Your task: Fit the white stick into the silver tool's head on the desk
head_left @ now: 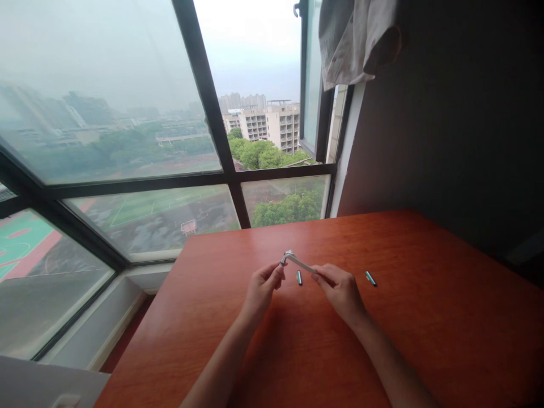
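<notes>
A slim, light grey razor (301,263) is held up between my hands above the table. Its handle slants down to the right, where my right hand (342,289) pinches the end between thumb and fingers. At the bent head end, my left hand (264,286) is closed on a small dark and silvery piece (283,260); whether this piece is joined to the razor I cannot tell. Below the razor, between my hands, lies a small green and black razor cartridge (299,277). A second razor cartridge (371,278) lies on the table to the right of my right hand.
The reddish-brown wooden table (425,340) ends at the window frame (178,181) in front. One window pane (312,79) stands open. Grey cloth (357,39) hangs at the upper right, beside a dark wall (446,124). A pale ledge (114,311) runs along the left.
</notes>
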`<action>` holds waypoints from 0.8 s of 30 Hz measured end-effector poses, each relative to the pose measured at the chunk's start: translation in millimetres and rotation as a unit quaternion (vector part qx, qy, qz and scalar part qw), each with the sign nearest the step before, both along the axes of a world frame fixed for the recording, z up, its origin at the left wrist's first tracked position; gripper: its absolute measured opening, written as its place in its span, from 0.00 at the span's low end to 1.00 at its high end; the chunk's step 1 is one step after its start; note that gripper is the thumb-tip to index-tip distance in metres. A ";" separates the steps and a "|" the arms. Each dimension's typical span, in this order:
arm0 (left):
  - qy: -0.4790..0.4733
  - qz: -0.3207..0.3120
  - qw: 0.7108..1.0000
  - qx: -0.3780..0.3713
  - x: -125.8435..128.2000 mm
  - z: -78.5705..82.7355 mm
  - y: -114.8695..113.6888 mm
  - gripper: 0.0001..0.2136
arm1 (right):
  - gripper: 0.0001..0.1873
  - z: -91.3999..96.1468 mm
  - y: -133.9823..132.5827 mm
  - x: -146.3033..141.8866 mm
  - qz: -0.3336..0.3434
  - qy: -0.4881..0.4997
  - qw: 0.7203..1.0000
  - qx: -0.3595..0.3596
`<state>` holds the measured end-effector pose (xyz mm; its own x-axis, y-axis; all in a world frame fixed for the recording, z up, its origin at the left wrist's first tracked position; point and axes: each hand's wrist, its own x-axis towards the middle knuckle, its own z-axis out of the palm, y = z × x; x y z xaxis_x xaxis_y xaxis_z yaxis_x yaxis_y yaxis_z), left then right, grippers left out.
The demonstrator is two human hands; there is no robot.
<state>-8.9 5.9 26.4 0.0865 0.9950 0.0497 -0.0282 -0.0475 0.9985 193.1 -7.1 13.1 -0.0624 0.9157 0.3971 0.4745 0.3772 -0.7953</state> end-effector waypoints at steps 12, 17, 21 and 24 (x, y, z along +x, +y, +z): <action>0.005 0.000 1.000 0.010 -2.8 -0.2 2.1 0.21 | 0.16 1.6 -3.3 2.6 -0.028 -0.062 0.997 0.030; 0.028 -0.004 0.999 0.019 -4.0 -1.0 2.9 0.20 | 0.16 5.1 -3.7 1.5 -0.011 -0.050 0.998 0.030; 0.041 0.004 0.999 0.031 -6.6 -0.5 3.7 0.20 | 0.17 7.4 -3.4 0.8 0.003 -0.038 0.999 0.029; 0.040 0.010 0.999 0.034 -8.2 0.0 4.1 0.21 | 0.18 6.7 -2.3 1.2 -0.005 -0.030 0.999 0.026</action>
